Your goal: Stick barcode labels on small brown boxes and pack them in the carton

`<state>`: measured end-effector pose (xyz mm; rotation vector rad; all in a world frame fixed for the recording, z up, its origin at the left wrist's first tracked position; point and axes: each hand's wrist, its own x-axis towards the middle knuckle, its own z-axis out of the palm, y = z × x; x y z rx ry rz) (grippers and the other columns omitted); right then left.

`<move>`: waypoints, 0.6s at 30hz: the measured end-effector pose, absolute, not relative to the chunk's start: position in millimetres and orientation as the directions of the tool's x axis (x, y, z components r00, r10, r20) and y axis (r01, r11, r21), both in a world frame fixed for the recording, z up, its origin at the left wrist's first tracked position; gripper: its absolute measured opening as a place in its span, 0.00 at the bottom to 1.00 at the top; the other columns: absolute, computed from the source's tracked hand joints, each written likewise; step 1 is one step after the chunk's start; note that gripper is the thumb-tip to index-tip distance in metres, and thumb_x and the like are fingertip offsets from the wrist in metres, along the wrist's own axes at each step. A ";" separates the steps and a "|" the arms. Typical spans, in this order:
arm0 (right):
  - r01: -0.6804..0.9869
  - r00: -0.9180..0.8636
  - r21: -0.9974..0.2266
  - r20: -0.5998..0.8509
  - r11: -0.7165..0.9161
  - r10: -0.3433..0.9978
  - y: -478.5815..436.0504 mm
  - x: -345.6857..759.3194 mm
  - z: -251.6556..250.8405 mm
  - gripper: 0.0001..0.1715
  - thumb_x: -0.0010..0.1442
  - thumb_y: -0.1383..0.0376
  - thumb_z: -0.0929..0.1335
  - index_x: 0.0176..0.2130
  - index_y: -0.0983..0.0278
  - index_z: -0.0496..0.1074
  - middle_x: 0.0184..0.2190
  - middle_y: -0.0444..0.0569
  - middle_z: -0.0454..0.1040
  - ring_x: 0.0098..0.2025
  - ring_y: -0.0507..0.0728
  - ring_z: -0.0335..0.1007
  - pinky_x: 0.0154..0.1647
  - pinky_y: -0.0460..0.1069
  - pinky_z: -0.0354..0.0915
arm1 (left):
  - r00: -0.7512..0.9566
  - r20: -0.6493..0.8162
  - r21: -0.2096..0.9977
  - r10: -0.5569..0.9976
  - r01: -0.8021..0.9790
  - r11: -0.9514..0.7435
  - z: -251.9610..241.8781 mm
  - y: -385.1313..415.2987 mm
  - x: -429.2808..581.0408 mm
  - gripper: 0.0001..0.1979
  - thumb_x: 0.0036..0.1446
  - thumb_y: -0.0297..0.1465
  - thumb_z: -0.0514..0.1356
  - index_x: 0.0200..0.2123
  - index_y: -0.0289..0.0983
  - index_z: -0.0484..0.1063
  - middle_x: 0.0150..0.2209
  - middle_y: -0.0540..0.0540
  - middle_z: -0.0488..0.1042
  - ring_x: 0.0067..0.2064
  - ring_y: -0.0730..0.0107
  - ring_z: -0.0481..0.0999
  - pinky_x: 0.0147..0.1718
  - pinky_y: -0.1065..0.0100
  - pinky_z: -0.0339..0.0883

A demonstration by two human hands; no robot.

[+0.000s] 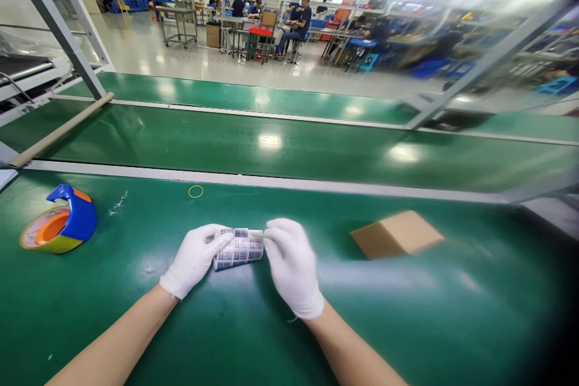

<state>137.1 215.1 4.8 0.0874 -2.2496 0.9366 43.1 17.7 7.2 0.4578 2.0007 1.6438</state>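
My left hand [193,257], in a white glove, is closed on a curled sheet of printed labels [239,251], thumb across its front. The labels are white with dark print in rows, too small to read. My right hand [293,265], also gloved in white, pinches at the sheet's upper right edge, where a pale strip stands out. Its fingertips partly cover what lies between them. A small brown cardboard box [398,235] sits on the green work surface [217,338], right of my right hand.
A blue tape dispenser [81,217] with a tape roll lies at the left. Beyond my hands is a yellow rubber band [195,192]. A white ledge [271,181] crosses behind, with a green belt [217,139] past it. Grey posts rise at both sides; people sit at benches far off.
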 end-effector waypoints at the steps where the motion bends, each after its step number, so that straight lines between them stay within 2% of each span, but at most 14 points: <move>1: -0.319 -0.766 -0.613 0.616 0.723 0.184 214.4 137.2 4.0 0.18 0.70 0.74 0.65 0.52 0.56 0.74 0.46 0.51 0.74 0.50 0.62 0.70 0.52 0.59 0.69 | -0.813 -0.165 0.976 0.558 -0.054 0.211 6.3 18.4 44.3 0.16 0.63 0.44 0.63 0.43 0.38 0.82 0.44 0.44 0.84 0.47 0.57 0.81 0.48 0.61 0.73; 4: -0.315 -0.797 -0.670 0.571 0.672 0.195 211.9 137.2 -1.8 0.30 0.69 0.76 0.65 0.64 0.52 0.67 0.47 0.49 0.76 0.50 0.60 0.73 0.52 0.58 0.71 | -0.807 -0.175 0.972 0.565 -0.050 0.230 5.2 21.0 47.9 0.16 0.62 0.43 0.64 0.43 0.39 0.82 0.46 0.44 0.83 0.47 0.56 0.81 0.49 0.60 0.74; 6: -0.301 -0.810 -0.698 0.547 0.650 0.211 210.4 137.4 -6.3 0.33 0.68 0.76 0.65 0.66 0.51 0.64 0.47 0.48 0.76 0.47 0.59 0.74 0.49 0.56 0.72 | -0.802 -0.182 0.966 0.569 -0.038 0.255 6.0 22.5 49.6 0.15 0.61 0.43 0.64 0.42 0.39 0.82 0.46 0.43 0.83 0.48 0.56 0.81 0.50 0.60 0.74; 12: -0.325 -0.788 -0.636 0.591 0.700 0.171 209.3 136.7 -8.5 0.33 0.69 0.76 0.65 0.66 0.51 0.64 0.40 0.46 0.77 0.42 0.59 0.73 0.45 0.56 0.72 | -0.786 -0.183 0.970 0.591 -0.046 0.240 8.2 23.3 51.0 0.15 0.61 0.43 0.64 0.42 0.38 0.82 0.46 0.43 0.83 0.48 0.56 0.81 0.50 0.60 0.74; 16: -0.386 -0.751 -0.548 0.654 0.742 0.093 209.1 137.6 -3.8 0.36 0.69 0.77 0.63 0.69 0.50 0.60 0.38 0.47 0.77 0.41 0.60 0.71 0.45 0.60 0.71 | -0.758 -0.213 0.969 0.617 -0.080 0.236 10.8 23.2 51.2 0.19 0.65 0.45 0.60 0.43 0.37 0.81 0.43 0.43 0.83 0.46 0.57 0.81 0.45 0.63 0.74; 18: -0.403 -0.721 -0.534 0.685 0.743 0.102 207.6 139.8 -1.5 0.37 0.69 0.78 0.64 0.69 0.50 0.60 0.39 0.48 0.77 0.42 0.61 0.71 0.46 0.61 0.71 | -0.764 -0.216 0.965 0.608 -0.074 0.250 11.5 24.0 52.1 0.20 0.66 0.46 0.58 0.42 0.37 0.81 0.42 0.44 0.83 0.44 0.57 0.80 0.43 0.63 0.73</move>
